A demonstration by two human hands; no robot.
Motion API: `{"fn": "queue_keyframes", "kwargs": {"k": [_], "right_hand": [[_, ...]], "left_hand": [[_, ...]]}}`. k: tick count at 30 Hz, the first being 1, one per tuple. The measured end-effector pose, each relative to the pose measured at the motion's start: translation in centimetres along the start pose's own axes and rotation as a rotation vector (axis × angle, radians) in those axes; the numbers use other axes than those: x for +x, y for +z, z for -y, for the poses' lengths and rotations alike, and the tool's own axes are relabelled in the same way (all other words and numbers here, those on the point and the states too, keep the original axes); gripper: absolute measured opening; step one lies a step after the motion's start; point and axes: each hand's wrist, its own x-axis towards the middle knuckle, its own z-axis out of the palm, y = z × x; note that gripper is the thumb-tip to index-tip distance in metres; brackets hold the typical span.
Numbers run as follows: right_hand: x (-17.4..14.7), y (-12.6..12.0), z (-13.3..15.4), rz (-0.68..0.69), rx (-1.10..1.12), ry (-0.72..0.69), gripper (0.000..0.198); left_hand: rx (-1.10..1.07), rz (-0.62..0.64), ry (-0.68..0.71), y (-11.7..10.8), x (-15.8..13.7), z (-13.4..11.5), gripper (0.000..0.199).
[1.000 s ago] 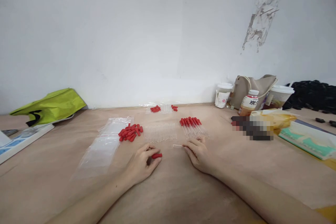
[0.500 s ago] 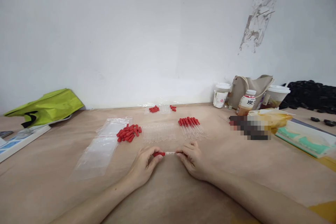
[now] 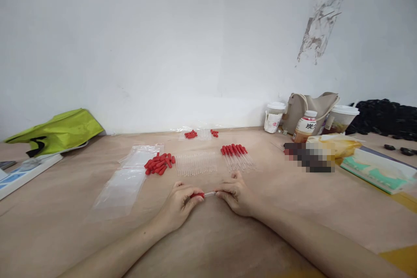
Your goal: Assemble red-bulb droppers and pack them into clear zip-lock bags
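Between thumb and fingers, my left hand (image 3: 182, 202) grips a red rubber bulb (image 3: 198, 195). The end of a clear glass dropper tube (image 3: 210, 193) meets the bulb's mouth, and my right hand (image 3: 235, 195) pinches the tube's other part. How deep the tube sits in the bulb is hidden. Beyond my left hand lies a pile of loose red bulbs (image 3: 159, 163). A row of bare glass tubes (image 3: 196, 164) lies beside it. Past my right hand are several droppers with red bulbs on their tubes (image 3: 236, 156), side by side.
Clear plastic bags (image 3: 120, 191) lie at left. Further left are a yellow-green bag (image 3: 61, 128) and a white power strip (image 3: 29, 177). More bulbs (image 3: 190, 134) lie in plastic near the wall. At right stand a cup (image 3: 274, 117), a bottle (image 3: 305, 127) and a tissue pack (image 3: 378, 171).
The tube tilts slightly now, its right end a little higher. My hands have come slightly closer together, and less of the tube shows between them.
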Motion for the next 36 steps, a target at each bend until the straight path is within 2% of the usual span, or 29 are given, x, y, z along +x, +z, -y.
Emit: {"fn": "queue_keyframes", "kwargs": {"k": [5,9,17,29,32,36], "right_hand": [[0.1,-0.4,0.6,-0.002,-0.153,-0.021,0.022],[0.1,-0.2,1.2,-0.012,-0.188,-0.014,0.022],[-0.3,0.6,1.7,-0.015,-0.092,0.032,0.021],[0.1,0.9,2.7,0.083,0.03,0.179,0.025],[0.3,0.5,2.8,0.094,0.021,0.16,0.023],[0.5,-0.5,3.4,0.073,-0.125,0.068,0.019]], "left_hand": [[0.064,-0.049,0.051,0.1,-0.1,0.3,0.023],[0.127,-0.078,0.101,0.3,-0.2,0.7,0.02],[0.146,-0.066,0.185,0.3,-0.4,0.3,0.015],[0.153,-0.047,0.223,0.2,-0.5,0.1,0.012],[0.169,-0.065,0.24,-0.2,-0.3,0.3,0.011],[0.176,-0.095,0.23,-0.7,0.1,1.2,0.01]]}}
